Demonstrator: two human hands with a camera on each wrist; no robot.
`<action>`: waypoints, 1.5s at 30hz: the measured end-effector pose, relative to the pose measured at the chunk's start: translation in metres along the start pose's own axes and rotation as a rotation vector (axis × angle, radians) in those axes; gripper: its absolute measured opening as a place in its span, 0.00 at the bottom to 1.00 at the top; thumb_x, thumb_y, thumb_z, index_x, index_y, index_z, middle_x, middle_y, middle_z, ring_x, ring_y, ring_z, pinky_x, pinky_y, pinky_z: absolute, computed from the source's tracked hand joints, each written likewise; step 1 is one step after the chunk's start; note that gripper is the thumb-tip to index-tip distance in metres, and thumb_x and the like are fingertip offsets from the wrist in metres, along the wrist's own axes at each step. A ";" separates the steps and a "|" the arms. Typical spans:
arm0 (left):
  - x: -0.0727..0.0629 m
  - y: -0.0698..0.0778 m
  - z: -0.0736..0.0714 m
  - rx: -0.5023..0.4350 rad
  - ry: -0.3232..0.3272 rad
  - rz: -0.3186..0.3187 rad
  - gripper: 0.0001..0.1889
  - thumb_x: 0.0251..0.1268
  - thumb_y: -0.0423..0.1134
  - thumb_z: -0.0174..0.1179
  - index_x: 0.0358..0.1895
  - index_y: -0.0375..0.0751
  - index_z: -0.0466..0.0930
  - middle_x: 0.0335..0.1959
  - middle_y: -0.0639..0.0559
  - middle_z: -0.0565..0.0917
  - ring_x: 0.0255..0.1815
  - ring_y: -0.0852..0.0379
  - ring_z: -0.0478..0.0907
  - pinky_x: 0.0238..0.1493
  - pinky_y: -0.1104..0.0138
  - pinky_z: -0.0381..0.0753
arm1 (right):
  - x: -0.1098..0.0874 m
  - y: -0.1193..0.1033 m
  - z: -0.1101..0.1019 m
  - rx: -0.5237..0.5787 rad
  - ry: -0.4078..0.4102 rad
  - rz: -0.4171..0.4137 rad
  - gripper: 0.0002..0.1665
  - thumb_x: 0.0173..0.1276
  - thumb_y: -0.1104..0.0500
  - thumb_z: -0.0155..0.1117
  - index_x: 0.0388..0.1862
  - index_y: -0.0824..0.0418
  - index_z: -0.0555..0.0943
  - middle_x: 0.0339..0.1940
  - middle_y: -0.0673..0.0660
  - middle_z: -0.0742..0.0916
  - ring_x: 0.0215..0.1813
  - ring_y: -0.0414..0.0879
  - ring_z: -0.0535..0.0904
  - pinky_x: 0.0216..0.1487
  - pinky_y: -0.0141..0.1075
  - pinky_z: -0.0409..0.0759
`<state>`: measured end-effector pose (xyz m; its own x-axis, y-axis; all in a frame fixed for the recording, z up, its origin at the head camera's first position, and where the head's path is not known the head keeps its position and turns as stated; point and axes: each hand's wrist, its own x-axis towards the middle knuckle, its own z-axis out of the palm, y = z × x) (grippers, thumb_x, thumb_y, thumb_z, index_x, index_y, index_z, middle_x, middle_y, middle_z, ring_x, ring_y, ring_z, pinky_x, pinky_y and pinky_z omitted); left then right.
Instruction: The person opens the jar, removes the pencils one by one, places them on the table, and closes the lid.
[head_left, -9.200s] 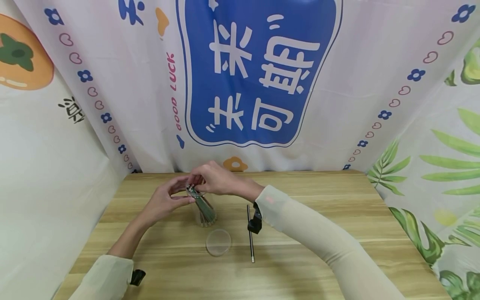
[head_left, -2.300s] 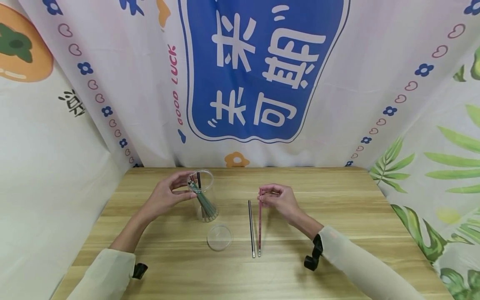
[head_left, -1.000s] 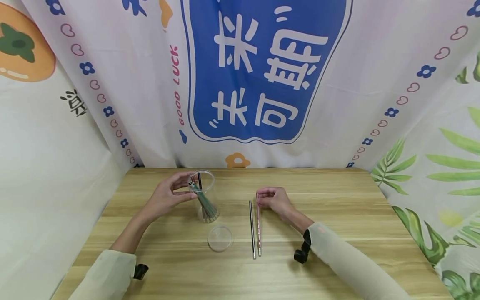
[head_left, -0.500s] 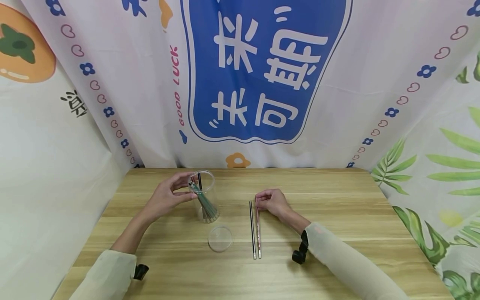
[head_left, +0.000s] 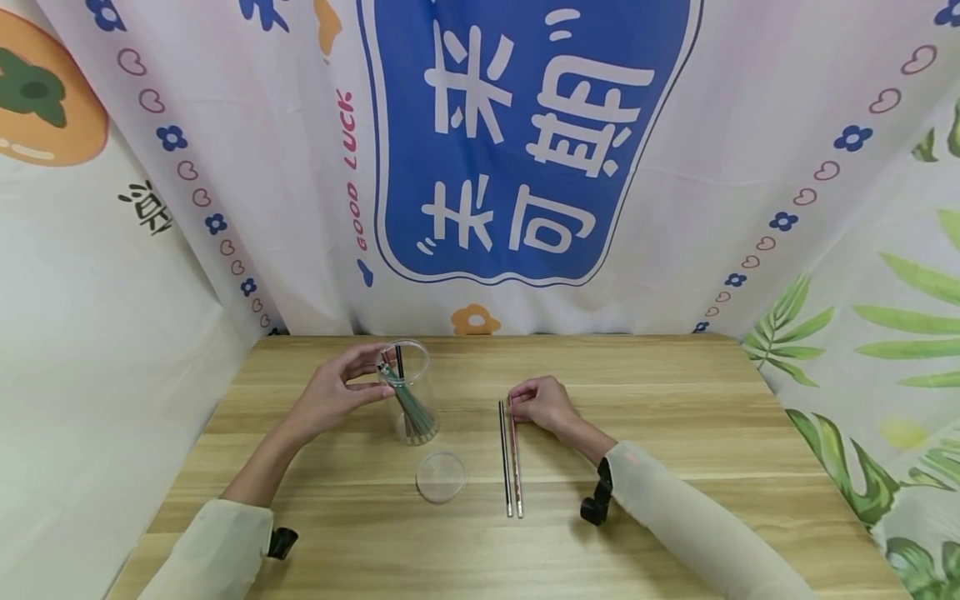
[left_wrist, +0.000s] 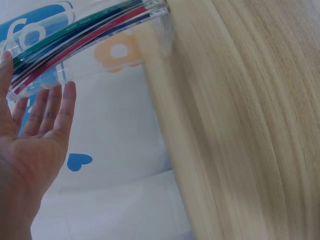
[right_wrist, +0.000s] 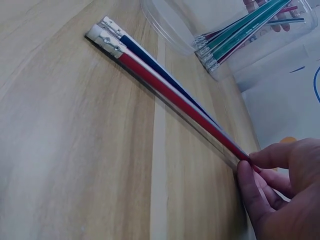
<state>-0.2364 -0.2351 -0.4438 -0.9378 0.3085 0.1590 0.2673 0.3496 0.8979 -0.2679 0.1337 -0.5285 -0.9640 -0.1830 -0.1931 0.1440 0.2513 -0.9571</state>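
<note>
My left hand (head_left: 335, 390) holds the rim of a clear plastic jar (head_left: 429, 398) between thumb and fingers. Several pencils (left_wrist: 80, 31), green, red and dark blue, lean inside it with their eraser ends down. To the right, thumb and fingertips of my right hand (head_left: 547, 405) pinch the far end of a red pencil (right_wrist: 170, 94) low over the table. Its eraser end points toward me. Just left of it lies a dark blue pencil (head_left: 505, 460), nearly parallel; in the right wrist view the two eraser ends sit side by side.
A round clear lid (head_left: 441, 477) lies flat between the jar and the loose pencils. The wooden table (head_left: 360, 533) ends at a printed cloth backdrop (head_left: 645, 300), with more patterned cloth on both sides.
My right hand went from the jar's mouth to the table's middle with the red pencil. The pencil has come down and shifted left beside the dark blue one. My left hand stays at the jar.
</note>
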 end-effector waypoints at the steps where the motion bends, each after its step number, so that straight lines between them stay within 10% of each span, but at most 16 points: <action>1: 0.000 0.000 0.000 -0.003 -0.001 0.000 0.36 0.64 0.36 0.77 0.75 0.40 0.72 0.69 0.37 0.80 0.68 0.38 0.78 0.61 0.62 0.86 | 0.000 0.000 0.000 -0.015 0.000 -0.003 0.13 0.64 0.76 0.73 0.48 0.73 0.88 0.37 0.63 0.90 0.35 0.46 0.89 0.43 0.37 0.92; 10: 0.000 0.000 -0.001 -0.008 -0.004 -0.007 0.37 0.64 0.37 0.77 0.75 0.40 0.72 0.69 0.37 0.80 0.69 0.37 0.77 0.59 0.69 0.85 | 0.000 -0.002 0.002 -0.138 -0.006 -0.043 0.09 0.65 0.74 0.73 0.44 0.70 0.89 0.33 0.60 0.90 0.32 0.44 0.88 0.39 0.36 0.91; 31: -0.001 0.002 -0.001 0.022 -0.005 -0.002 0.36 0.65 0.37 0.76 0.75 0.41 0.72 0.69 0.37 0.80 0.70 0.37 0.77 0.66 0.49 0.83 | -0.002 -0.006 -0.005 -0.258 0.024 -0.058 0.08 0.62 0.67 0.77 0.41 0.64 0.91 0.31 0.52 0.91 0.33 0.42 0.87 0.37 0.32 0.86; 45: 0.000 0.000 -0.001 0.035 -0.003 0.011 0.35 0.67 0.37 0.75 0.75 0.40 0.72 0.70 0.36 0.79 0.70 0.37 0.76 0.64 0.56 0.85 | -0.007 -0.039 -0.006 -0.292 -0.060 -0.269 0.16 0.66 0.68 0.77 0.51 0.70 0.88 0.39 0.55 0.91 0.41 0.45 0.87 0.42 0.32 0.88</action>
<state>-0.2366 -0.2363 -0.4429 -0.9341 0.3154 0.1673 0.2851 0.3768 0.8813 -0.2683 0.1312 -0.4880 -0.9427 -0.3317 0.0355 -0.1896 0.4451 -0.8752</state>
